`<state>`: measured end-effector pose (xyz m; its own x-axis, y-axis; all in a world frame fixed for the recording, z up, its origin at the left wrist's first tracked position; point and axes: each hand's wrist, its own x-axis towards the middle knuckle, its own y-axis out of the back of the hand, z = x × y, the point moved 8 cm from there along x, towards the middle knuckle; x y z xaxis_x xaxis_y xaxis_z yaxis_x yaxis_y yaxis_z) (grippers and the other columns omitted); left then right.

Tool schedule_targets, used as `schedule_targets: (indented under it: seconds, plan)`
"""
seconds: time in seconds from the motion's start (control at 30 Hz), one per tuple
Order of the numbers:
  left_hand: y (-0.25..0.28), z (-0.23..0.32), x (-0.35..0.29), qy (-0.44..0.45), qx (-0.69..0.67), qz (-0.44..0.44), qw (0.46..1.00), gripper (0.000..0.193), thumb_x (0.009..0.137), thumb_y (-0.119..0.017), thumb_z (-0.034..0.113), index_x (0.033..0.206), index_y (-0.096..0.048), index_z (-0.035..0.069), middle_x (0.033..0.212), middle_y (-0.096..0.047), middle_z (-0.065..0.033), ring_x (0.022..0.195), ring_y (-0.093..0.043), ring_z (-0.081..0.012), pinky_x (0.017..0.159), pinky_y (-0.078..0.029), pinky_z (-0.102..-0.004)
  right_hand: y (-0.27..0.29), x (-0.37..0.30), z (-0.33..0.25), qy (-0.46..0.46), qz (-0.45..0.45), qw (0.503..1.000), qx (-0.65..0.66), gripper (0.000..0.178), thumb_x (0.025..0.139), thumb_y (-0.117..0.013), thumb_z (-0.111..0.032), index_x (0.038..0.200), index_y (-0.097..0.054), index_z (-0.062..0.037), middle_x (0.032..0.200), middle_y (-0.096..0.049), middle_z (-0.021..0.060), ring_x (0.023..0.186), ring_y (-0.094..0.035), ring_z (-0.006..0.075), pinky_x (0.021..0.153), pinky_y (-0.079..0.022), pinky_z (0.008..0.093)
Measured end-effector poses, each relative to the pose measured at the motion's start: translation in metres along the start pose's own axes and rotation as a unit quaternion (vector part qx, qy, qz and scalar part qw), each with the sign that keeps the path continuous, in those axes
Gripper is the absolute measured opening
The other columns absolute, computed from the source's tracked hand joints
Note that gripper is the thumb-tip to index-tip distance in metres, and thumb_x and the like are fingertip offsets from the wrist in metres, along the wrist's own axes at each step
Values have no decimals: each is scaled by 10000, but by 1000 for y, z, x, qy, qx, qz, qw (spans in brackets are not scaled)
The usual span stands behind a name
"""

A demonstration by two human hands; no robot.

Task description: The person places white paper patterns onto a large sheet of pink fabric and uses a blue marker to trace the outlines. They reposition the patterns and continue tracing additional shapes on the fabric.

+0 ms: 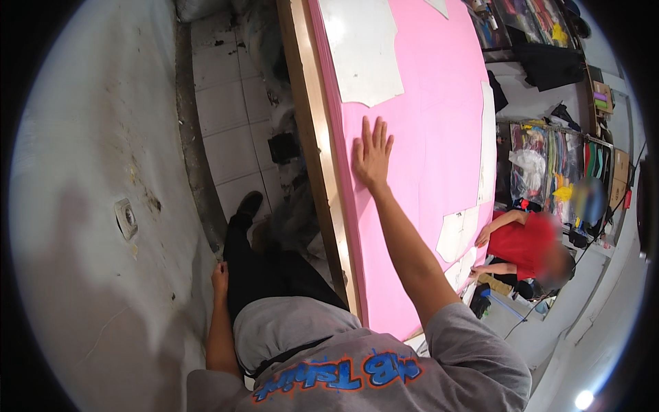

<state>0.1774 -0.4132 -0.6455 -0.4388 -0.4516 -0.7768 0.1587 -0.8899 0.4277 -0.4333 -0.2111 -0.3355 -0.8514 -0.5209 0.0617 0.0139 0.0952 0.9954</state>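
My right hand (373,154) lies flat on a stack of pink fabric (432,110), its fingers spread, just below a large white pattern piece (360,51). Nothing is held in it. My left hand (220,276) hangs low at my side, close to my dark trousers and the wall. Its fingers look loosely curled, and I see nothing in them. More white pattern pieces lie on the fabric: a long one (487,147) along the far right edge and a smaller one (456,233) nearer the right end.
Across the table a person in a red shirt (523,246) has both hands at the fabric edge by the pattern pieces. A wooden table edge (322,137) runs beside my legs. A stained wall (103,172) stands close on my left. Racks of bagged goods (549,161) line the far side.
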Motion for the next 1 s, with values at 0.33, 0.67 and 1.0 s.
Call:
schedule_targets:
  seconds: [0.33, 0.67, 1.0]
  plan:
    - [7, 55, 5, -51, 16, 4, 999, 419, 1188, -536, 387, 1319, -763, 60, 1209, -803, -202, 1158, -766, -390, 1014, -582, -459, 13, -20, -57, 136, -56, 988, 42, 690, 1172, -448, -370, 1808, -273, -168, 1892, -162, 149, 1757, -88, 339, 1402, -11, 577]
    - [55, 78, -8, -85, 20, -32, 996, 342, 1150, -573, 278, 1267, -788, 38, 1081, -819, -169, 993, -779, -292, 913, -585, -410, 18, 54, -3, -360, 209, 859, 300, 503, 969, -678, -29, 1452, -555, 38, 1348, -639, 281, 1208, -661, 405, 1068, -521, 554]
    - [106, 140, 6, -53, -24, -81, 995, 330, 1163, -550, 237, 1283, -757, 10, 1057, -808, -114, 939, -746, -213, 864, -580, -363, -46, 97, -33, -596, 221, 455, 624, 623, 937, -678, 60, 1481, -376, 32, 1094, -649, 206, 729, -682, 251, 583, -557, 405]
